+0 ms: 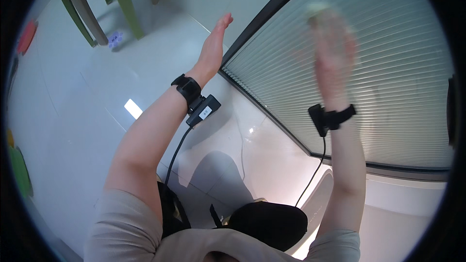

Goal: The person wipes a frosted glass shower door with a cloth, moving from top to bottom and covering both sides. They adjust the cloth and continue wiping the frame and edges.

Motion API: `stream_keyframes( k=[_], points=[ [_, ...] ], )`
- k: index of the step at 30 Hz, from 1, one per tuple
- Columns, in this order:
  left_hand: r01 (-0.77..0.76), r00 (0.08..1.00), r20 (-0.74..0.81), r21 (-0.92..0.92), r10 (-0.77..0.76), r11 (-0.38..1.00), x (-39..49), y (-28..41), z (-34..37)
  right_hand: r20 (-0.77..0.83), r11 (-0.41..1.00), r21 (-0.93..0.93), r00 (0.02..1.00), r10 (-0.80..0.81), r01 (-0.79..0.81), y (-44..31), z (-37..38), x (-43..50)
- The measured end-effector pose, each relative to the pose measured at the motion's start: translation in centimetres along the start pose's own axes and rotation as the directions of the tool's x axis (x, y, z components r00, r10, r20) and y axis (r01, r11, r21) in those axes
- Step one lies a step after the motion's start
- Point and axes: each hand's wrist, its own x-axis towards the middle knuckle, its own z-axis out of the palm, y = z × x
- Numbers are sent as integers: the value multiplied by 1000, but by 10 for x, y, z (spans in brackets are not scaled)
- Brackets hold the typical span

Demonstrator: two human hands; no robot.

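Edge-on and stretched out, my left hand (213, 49) is beside the dark frame (251, 31) of a ribbed glass panel, with nothing visible in it. My right hand (333, 49) is raised over the ribbed glass (393, 80) and blurred by motion. At its fingertips shows a pale yellow-green patch (320, 8), too blurred to name; whether the hand grips it cannot be told. Each wrist wears a black strap with a small black device, the left one (204, 110) bearing a label and the right one (318, 120) near the glass, both with cables.
Green and grey-brown stool or chair legs (125, 7) stand at the upper left, beside a purple paw-shaped piece (115, 39) on the glossy tiled floor (83, 80). Red (27, 37) and green (20, 171) objects lie at the left rim. A white, curved fixture (320, 203) is at the lower right.
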Motion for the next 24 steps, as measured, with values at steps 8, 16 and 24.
stream_keyframes(
  k=[8,16,24],
  points=[
    [97,995,-14,-188,-101,977,2,9,30,222,919,306,920,-324,249,-83,-5,5],
    [-36,999,-28,-31,35,999,2,14,23,166,982,124,973,-160,140,-46,-12,8],
    [-116,961,-214,265,175,957,9,23,45,230,975,-140,964,-136,171,-42,-36,16]
  ],
)
